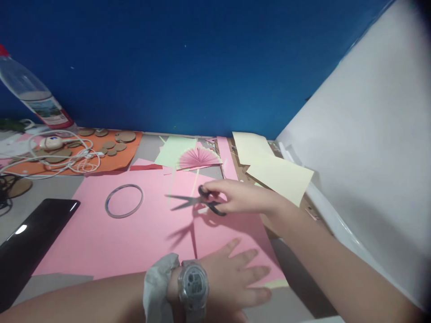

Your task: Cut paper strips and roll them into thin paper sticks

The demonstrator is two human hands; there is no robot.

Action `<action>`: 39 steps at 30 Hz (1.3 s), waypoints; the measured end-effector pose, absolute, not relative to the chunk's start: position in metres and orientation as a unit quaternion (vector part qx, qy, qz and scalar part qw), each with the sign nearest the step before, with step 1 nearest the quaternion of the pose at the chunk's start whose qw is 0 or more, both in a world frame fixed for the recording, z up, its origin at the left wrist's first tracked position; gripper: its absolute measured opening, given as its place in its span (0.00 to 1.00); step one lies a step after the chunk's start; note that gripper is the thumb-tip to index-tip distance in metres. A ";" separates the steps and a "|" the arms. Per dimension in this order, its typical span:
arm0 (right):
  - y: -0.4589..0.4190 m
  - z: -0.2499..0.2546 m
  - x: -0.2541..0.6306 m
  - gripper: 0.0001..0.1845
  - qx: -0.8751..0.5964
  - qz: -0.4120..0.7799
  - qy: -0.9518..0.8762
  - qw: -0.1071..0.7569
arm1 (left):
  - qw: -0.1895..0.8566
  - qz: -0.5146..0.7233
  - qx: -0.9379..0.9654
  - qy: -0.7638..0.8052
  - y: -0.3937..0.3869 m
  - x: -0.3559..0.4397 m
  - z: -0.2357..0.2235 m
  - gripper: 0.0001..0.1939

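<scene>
My right hand (235, 197) grips the black handles of a pair of scissors (197, 200), blades apart and pointing left, held just above a large pink paper sheet (111, 242). My left hand (235, 273), with a grey watch and a grey scrunchie on the wrist, lies flat with fingers spread on the near right part of that sheet. A pink pleated paper fan (198, 158) lies beyond the scissors at the sheet's far edge, next to a pale green paper (173, 150). A thin ring (124, 200) rests on the pink sheet to the left.
Pale yellow sheets (279, 172) lie at the right by a white wall. An orange sheet (117, 157) with brown cardboard discs, white cables and a plastic bottle (35, 96) sit at the far left. A dark glossy device (30, 242) lies at the near left. A blue wall stands behind.
</scene>
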State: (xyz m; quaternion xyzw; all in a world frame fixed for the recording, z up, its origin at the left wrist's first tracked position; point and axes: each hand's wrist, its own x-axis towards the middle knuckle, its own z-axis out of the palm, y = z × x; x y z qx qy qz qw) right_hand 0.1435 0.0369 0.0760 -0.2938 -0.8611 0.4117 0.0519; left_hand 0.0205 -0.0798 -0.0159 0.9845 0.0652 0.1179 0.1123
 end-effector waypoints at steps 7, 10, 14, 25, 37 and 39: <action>0.039 0.067 0.134 0.05 -0.438 0.414 -0.753 0.264 | 0.226 0.069 0.962 0.140 -0.071 0.012 -0.028 0.39; 0.030 0.056 0.160 0.05 -0.511 0.389 -0.735 0.217 | 0.233 0.073 0.961 0.134 -0.069 0.012 -0.028 0.36; 0.012 0.044 0.200 0.09 -0.605 0.278 -0.719 0.200 | 0.222 0.073 0.962 0.140 -0.072 0.014 -0.030 0.32; -0.005 0.021 0.228 0.03 -0.602 0.331 -0.665 0.293 | 0.183 0.004 0.874 0.451 0.005 -0.032 0.052 0.22; -0.004 0.007 0.227 0.12 -0.562 0.429 -0.569 0.419 | 0.108 0.007 0.825 0.555 0.046 -0.040 0.028 0.17; -0.005 0.009 0.227 0.13 -0.559 0.440 -0.560 0.424 | 0.135 0.011 0.822 0.554 0.048 -0.039 0.029 0.14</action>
